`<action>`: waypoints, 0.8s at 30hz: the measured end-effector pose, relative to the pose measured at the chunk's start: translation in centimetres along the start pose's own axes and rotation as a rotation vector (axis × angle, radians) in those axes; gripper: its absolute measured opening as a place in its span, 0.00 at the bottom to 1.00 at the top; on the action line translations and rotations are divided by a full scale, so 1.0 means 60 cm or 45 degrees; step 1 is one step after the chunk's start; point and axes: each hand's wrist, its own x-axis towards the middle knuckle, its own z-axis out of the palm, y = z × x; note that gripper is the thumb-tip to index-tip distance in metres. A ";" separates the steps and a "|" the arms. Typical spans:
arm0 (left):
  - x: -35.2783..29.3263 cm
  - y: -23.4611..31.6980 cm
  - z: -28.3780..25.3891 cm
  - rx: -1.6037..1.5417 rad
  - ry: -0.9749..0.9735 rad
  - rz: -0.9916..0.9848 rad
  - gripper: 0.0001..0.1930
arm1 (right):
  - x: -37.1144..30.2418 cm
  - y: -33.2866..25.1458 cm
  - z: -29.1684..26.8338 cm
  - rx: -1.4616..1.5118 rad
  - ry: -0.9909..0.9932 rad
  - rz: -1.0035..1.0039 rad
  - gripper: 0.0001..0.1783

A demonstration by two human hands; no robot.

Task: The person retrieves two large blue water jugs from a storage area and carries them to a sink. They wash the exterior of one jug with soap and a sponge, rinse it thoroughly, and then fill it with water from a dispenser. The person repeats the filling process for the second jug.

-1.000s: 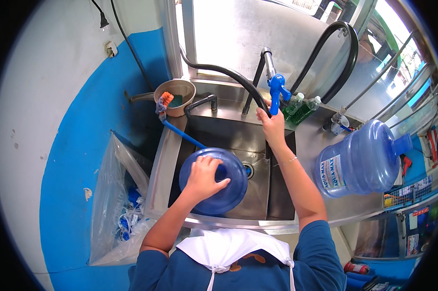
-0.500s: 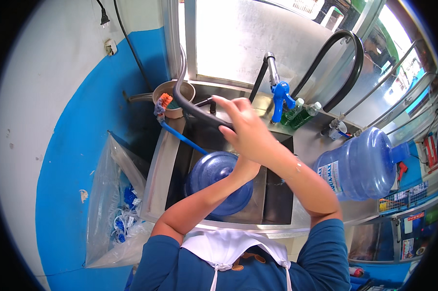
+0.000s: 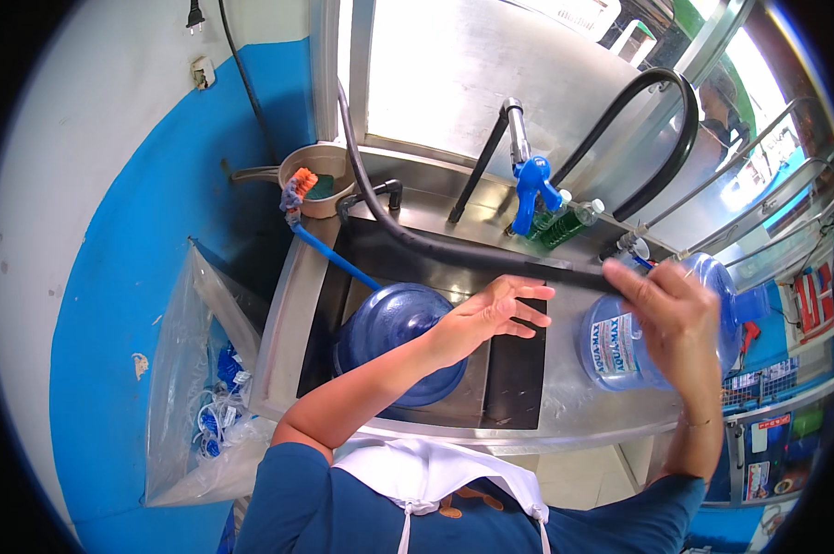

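Observation:
A black rubber hose (image 3: 454,254) curves down from the window side and runs rightward across the sink. Its right end is in the closed fingers of my right hand (image 3: 671,309), slightly smeared by motion, in front of a blue water jug (image 3: 611,346) lying on its side on the counter. My left hand (image 3: 495,319) hovers open over the sink, fingers spread, apart from the hose. Left of it, partly behind my forearm, another blue jug (image 3: 389,323) rests in the steel sink (image 3: 514,397). A brush with a blue handle (image 3: 334,257) and orange bristles leans over the sink's left edge.
A beige dipper (image 3: 329,166) sits at the back left corner. Behind the sink stand a blue-handled tap (image 3: 534,189) and green bottles (image 3: 569,224). Another black hose (image 3: 685,120) loops at the right. A clear plastic bag (image 3: 186,388) with blue-and-white pieces hangs at the left.
My right hand has swung to the right, pulling the hose across the sink. My left hand has come away from the jug in the sink and opened, moving slightly right.

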 end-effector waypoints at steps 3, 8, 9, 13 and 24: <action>-0.020 0.004 0.000 0.317 0.027 -0.096 0.22 | 0.060 0.039 -0.025 -0.359 0.358 -0.186 0.28; -0.073 0.004 0.000 0.479 0.089 -0.234 0.13 | 0.239 0.238 -0.074 -0.901 0.785 -0.129 0.31; -0.087 0.007 -0.001 0.567 0.122 -0.260 0.13 | 0.275 0.291 -0.081 -1.029 0.802 -0.105 0.30; -0.163 0.033 -0.015 0.826 0.333 -0.236 0.11 | 0.324 0.463 -0.006 -1.126 0.462 0.285 0.24; -0.349 0.066 -0.036 1.023 1.342 -0.157 0.10 | 0.352 0.575 0.267 -0.704 0.766 0.362 0.16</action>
